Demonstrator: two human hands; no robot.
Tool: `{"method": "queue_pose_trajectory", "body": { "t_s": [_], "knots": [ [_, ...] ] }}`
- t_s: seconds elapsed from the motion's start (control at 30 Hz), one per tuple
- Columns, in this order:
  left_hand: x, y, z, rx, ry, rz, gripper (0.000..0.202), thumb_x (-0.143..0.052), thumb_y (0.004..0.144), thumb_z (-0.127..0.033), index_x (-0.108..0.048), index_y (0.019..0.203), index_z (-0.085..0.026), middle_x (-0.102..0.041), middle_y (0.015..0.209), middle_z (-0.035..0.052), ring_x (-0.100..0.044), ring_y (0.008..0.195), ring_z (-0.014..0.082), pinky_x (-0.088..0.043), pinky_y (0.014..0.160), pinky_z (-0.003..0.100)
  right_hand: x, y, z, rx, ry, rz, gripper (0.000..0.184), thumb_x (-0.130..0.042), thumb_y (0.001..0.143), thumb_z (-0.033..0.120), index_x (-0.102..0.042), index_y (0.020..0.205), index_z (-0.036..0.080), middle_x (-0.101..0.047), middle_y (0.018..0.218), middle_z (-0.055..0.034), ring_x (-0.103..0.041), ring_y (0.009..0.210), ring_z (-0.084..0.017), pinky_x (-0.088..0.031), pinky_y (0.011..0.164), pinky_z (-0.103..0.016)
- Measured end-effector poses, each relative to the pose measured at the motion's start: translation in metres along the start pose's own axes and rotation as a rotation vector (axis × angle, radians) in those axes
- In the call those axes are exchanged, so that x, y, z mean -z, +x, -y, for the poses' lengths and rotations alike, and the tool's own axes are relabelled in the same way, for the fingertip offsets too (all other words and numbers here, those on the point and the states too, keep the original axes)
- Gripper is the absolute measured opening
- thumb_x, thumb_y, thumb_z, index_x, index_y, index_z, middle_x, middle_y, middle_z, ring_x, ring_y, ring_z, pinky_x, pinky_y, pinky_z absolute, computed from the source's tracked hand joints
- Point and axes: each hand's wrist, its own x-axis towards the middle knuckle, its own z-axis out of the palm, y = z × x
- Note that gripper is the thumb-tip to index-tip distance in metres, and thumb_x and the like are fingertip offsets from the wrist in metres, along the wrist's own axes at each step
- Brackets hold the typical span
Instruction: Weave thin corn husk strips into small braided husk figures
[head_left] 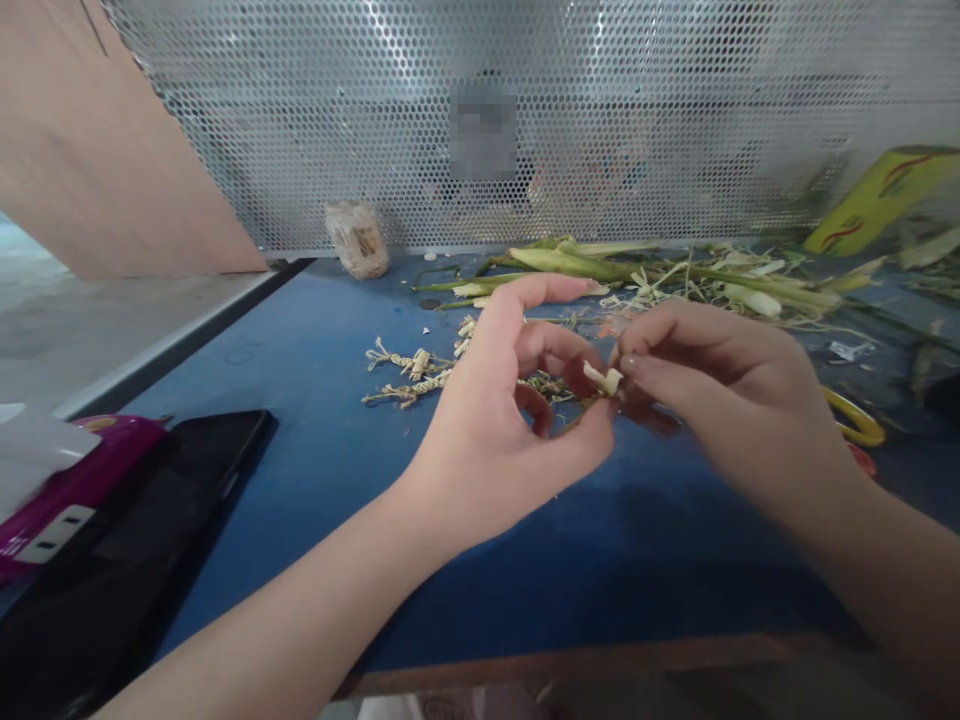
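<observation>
Over the blue table, my left hand (495,430) pinches a small pale strip of plant fibre (604,380) between thumb and fingers, its index finger stretched out above. From the other side my right hand (720,400) closes its thumb and fingertips on the same strip. The fingers hide most of the piece, so its full shape cannot be made out. Several small braided fibre pieces with frayed ends (409,390) lie on the table behind my left hand, partly covered by it.
Green husks and stalks (570,262) with loose shreds lie along the perforated metal screen (300,120). A yellow roll-like package (877,200) leans at the right. Yellow-handled scissors (862,425) sit beside my right wrist. A black phone (187,490) and purple power strip (112,470) occupy the left.
</observation>
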Motion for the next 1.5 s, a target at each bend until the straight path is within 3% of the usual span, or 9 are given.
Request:
{"method": "queue_pose_trajectory", "body": {
  "t_s": [0.23, 0.47, 0.7, 1.07, 1.5],
  "knots": [
    [-0.0008, 0.0017, -0.0023, 0.102, -0.097, -0.036, 0.049, -0.060, 0.064, -0.007, -0.041, 0.105, -0.024, -0.056, 0.076, -0.0018, -0.058, 0.067, 0.0115, -0.046, 0.051, 0.021, 0.0008, 0.0014, -0.0005, 0.042, -0.003, -0.008, 0.014, -0.049, 0.073, 0.007, -0.053, 0.064, 0.017, -0.046, 0.058, 0.0027, -0.041, 0.047, -0.005, -0.033, 0.039, -0.019],
    [0.0009, 0.0027, -0.0010, 0.146, -0.165, -0.001, 0.048, -0.060, 0.066, -0.008, -0.040, 0.107, -0.023, -0.055, 0.076, -0.0019, -0.056, 0.069, 0.0112, -0.043, 0.047, 0.018, 0.0000, 0.0009, 0.0006, 0.054, 0.002, -0.024, 0.014, -0.050, 0.073, 0.007, -0.055, 0.066, 0.018, -0.047, 0.060, 0.0022, -0.041, 0.045, -0.005, -0.032, 0.036, -0.018],
    [0.0009, 0.0039, -0.0019, 0.181, -0.231, 0.009, 0.044, -0.056, 0.067, -0.005, -0.040, 0.106, -0.020, -0.053, 0.073, -0.0018, -0.053, 0.066, 0.0098, -0.045, 0.048, 0.018, 0.0003, 0.0022, -0.0015, 0.005, 0.076, 0.005, 0.014, -0.050, 0.074, 0.009, -0.055, 0.065, 0.019, -0.050, 0.059, 0.0012, -0.042, 0.042, -0.006, -0.033, 0.034, -0.019],
    [0.0027, 0.0032, -0.0018, 0.140, -0.185, 0.029, 0.041, -0.054, 0.071, -0.006, -0.042, 0.107, -0.021, -0.053, 0.076, -0.0014, -0.053, 0.066, 0.0091, -0.047, 0.050, 0.018, 0.0002, 0.0018, -0.0053, -0.166, 0.361, 0.113, 0.010, -0.052, 0.077, 0.019, -0.055, 0.067, 0.022, -0.047, 0.057, 0.0034, -0.039, 0.041, -0.004, -0.030, 0.034, -0.018],
    [0.0034, 0.0027, -0.0052, 0.106, -0.142, 0.000, 0.047, -0.059, 0.066, -0.008, -0.043, 0.108, -0.022, -0.054, 0.072, -0.0026, -0.054, 0.065, 0.0095, -0.045, 0.049, 0.018, 0.0008, 0.0017, -0.0001, -0.202, 0.358, 0.112, 0.007, -0.052, 0.077, 0.019, -0.055, 0.071, 0.020, -0.047, 0.058, 0.0030, -0.041, 0.043, -0.005, -0.030, 0.036, -0.017]
  ]
}}
